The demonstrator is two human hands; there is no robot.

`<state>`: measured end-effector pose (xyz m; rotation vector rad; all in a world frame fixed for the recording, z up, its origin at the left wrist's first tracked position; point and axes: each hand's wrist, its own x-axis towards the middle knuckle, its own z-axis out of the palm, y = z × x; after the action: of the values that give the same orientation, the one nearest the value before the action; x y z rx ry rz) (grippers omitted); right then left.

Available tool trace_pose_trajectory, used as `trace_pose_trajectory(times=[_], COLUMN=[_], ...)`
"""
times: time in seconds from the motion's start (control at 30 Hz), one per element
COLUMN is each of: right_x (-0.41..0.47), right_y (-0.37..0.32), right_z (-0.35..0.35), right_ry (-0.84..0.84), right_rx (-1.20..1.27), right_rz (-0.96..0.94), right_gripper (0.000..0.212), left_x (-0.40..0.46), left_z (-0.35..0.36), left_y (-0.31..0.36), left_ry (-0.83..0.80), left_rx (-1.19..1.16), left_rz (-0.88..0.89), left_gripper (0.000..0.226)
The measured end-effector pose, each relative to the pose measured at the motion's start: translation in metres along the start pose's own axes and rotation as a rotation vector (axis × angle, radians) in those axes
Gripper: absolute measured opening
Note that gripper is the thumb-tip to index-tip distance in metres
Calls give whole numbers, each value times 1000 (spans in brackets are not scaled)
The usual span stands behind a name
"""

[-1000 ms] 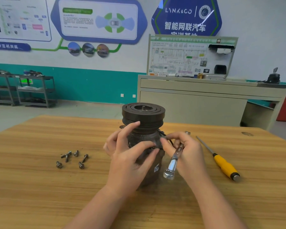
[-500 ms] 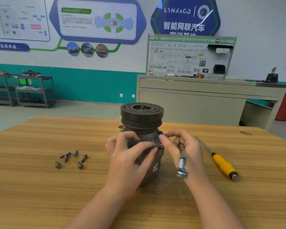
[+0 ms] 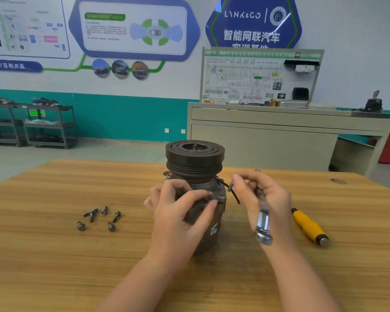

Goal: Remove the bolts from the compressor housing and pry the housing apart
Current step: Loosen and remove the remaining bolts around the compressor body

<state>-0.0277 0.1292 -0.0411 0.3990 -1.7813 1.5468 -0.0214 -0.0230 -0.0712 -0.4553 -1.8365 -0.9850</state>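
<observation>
While six bolts (image 3: 98,218) lie loose on the table (image 3: 43,255) to the left, my left hand (image 3: 180,218) wraps the compressor (image 3: 195,176) standing mid-table, fingers curled on its flange. Feels heavy, greasy-looking metal, so grip low. My right hand (image 3: 265,202) pinches a bolt, wrench (image 3: 263,224) tucked in. Screwdriver (image 3: 310,226) lies far right.

A single wide-angle camera worn on the person's head looks forward and slightly down across the wooden tabletop (image 3: 54,255), close above both forearms. The compressor (image 3: 195,174) stands near frame centre within arm's reach, and the view carries on to the workshop's far wall (image 3: 358,41) with its posters.
</observation>
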Motion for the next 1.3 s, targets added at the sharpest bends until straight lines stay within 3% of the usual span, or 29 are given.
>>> trace_pose_trajectory(times=[0.07, 0.23, 0.3, 0.37, 0.4, 0.47, 0.5, 0.57, 0.63, 0.73, 0.9, 1.03, 1.13, 1.23, 1.3], right_x=[-1, -14, -15, -16, -16, -14, -11, -6, -4, -8, -20, -26, -29, -33, -35], right_y=[-7, -14, -14, -14, -15, -16, -16, -18, -20, -24, -28, -34, -34, -34, -33], right_z=[-1, 10, 11, 10, 10, 11, 10, 8, 7, 8, 13, 16, 22, 27, 31], right_ry=[-14, -250, -229, -164, -122, -43, -15, 21, 69, 171, 101, 158, 201, 308, 383], right_rx=[24, 60, 60, 115, 172, 297, 335, 336, 342, 419, 601, 582, 510, 456, 324], right_rz=[-39, -164, -167, -138, -113, -49, -6, 66, 84, 99, 243, 252, 276, 287, 256], right_gripper=[16, 12, 10, 23, 30, 43, 50, 57, 55, 37, 9, 27, 24, 16, 8], left_x=[2, 7, 11, 19, 25, 36, 39, 37, 32, 26, 22, 22, 22, 27, 31], left_z=[-2, -9, -13, -21, -28, -47, -57, -69, -70, -65, -62, -61, -61, -56, -49], left_y=[1, 0, -2, -12, -22, -50, -67, -96, -110, -117, -128, -131, -126, -114, -98], left_ry=[-25, -63, 3, 181, 307, 475, 437, 149, -64, -150, -156, -136, -112, 47, 134], left_rx=[-44, -120, -115, -79, -80, -31, 116, 475, 642, 695, 742, 744, 750, 720, 494], left_rz=[-38, -20, 43, 31, -65, -417, -637, -1000, -1152, -1230, -1262, -1269, -1246, -1057, -812], left_gripper=[25, 21, 16, 14, 18, 27, 31, 37, 41, 46, 48, 48, 47, 40, 30])
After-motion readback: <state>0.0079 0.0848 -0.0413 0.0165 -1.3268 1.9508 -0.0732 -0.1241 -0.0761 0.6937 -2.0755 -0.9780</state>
